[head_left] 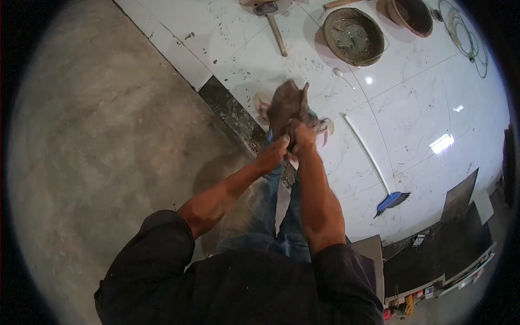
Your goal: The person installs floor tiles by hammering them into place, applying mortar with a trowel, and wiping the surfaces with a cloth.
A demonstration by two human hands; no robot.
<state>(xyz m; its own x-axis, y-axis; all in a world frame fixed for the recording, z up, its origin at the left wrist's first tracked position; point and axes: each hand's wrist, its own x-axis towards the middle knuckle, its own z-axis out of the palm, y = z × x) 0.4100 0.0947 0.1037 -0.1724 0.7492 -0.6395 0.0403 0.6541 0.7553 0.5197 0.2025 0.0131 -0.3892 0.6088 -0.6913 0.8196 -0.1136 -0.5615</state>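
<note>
Both of my hands are together in front of my legs, closed on a limp brown cloth (285, 103). My right hand (302, 134) grips its near end, with the fingers wrapped round. Just to the left and lower, my left hand (278, 150) is closed on the same bunched part. The rest of the cloth spreads away from me, with a thin strip sticking up on its right side. What lies inside my fingers is hidden. Beneath the cloth, my feet in light sandals (262, 102) show partly on either side.
A mortar-smeared bucket (355, 38) holds grey wet mix on the white tiles. A mallet (276, 32), a small spoon-shaped tool (343, 76), a blue broom (391, 201), another tub (414, 15) and a coiled hose (457, 30) lie around. An untiled strip (233, 111) borders the concrete floor.
</note>
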